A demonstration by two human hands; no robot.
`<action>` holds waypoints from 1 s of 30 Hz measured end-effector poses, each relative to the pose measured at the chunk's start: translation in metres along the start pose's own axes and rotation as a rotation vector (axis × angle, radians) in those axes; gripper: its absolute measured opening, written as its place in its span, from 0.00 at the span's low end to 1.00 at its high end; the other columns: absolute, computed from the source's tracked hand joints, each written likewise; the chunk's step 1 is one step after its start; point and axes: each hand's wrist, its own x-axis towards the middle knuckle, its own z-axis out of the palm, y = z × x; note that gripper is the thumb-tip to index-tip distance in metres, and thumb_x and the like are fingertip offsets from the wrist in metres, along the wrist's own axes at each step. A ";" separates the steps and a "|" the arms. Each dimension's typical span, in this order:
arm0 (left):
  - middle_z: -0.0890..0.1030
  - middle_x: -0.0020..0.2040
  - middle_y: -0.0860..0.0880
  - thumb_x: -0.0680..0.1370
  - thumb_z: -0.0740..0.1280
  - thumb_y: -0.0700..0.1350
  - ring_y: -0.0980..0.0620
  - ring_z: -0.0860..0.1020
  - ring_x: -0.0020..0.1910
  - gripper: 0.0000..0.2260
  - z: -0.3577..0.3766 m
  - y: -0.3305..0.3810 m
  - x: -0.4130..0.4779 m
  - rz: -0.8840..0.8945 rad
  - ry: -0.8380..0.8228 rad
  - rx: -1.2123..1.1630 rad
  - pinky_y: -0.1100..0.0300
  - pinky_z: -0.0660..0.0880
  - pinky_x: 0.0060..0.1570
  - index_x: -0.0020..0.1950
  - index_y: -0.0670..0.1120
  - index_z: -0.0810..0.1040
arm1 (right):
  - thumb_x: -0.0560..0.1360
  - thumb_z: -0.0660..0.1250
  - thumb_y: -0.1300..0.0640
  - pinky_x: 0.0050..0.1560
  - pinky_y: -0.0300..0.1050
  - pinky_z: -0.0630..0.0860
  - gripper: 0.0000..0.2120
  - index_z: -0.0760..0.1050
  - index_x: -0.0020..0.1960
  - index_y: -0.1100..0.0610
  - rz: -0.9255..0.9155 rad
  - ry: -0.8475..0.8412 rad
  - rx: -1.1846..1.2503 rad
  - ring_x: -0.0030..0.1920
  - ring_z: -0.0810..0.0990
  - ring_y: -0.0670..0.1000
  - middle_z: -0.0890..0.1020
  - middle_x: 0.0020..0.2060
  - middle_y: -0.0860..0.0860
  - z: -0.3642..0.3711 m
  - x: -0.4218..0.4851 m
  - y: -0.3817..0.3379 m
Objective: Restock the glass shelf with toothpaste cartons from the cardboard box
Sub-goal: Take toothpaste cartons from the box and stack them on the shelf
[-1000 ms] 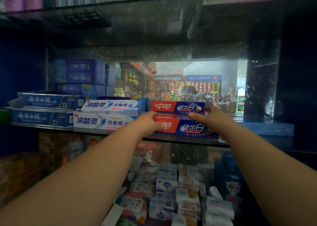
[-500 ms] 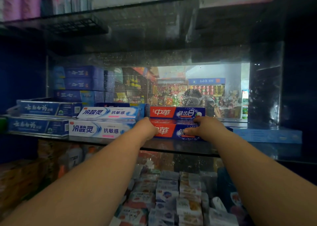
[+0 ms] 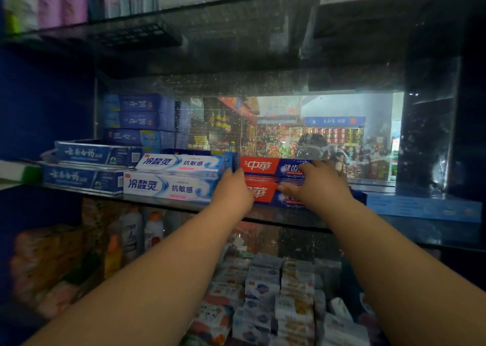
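Toothpaste cartons [image 3: 265,165], the red pair, lie stacked on the glass shelf [image 3: 284,215] just right of the white cartons [image 3: 171,188]; with our left hand [image 3: 232,192] flat against the end beside those and our right hand [image 3: 323,185] spread over their fronts (grip unclear), we should nudge both flush.

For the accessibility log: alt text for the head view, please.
The left hand and right hand touch a two-high stack of red-and-blue toothpaste cartons on the glass shelf; white cartons sit stacked to its left.
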 end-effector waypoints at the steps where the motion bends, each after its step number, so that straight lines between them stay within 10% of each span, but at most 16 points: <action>1: 0.68 0.70 0.44 0.80 0.63 0.45 0.44 0.70 0.67 0.19 -0.001 0.000 -0.007 0.040 0.024 -0.006 0.53 0.68 0.64 0.70 0.44 0.66 | 0.70 0.63 0.31 0.67 0.57 0.66 0.35 0.68 0.70 0.51 -0.046 0.046 0.042 0.70 0.64 0.56 0.69 0.69 0.54 -0.002 -0.005 -0.008; 13: 0.70 0.72 0.46 0.80 0.63 0.43 0.50 0.70 0.69 0.24 -0.029 -0.118 -0.117 0.001 0.244 -0.098 0.63 0.63 0.65 0.76 0.47 0.62 | 0.77 0.64 0.52 0.56 0.48 0.71 0.16 0.76 0.62 0.57 -0.561 0.233 0.542 0.59 0.77 0.57 0.79 0.58 0.56 0.054 -0.111 -0.121; 30: 0.73 0.68 0.45 0.80 0.62 0.45 0.45 0.71 0.68 0.20 0.104 -0.378 -0.337 -0.839 -0.064 -0.093 0.56 0.67 0.67 0.72 0.43 0.69 | 0.77 0.63 0.53 0.57 0.49 0.70 0.17 0.73 0.65 0.57 -0.647 -0.790 0.558 0.61 0.76 0.58 0.77 0.61 0.57 0.332 -0.306 -0.220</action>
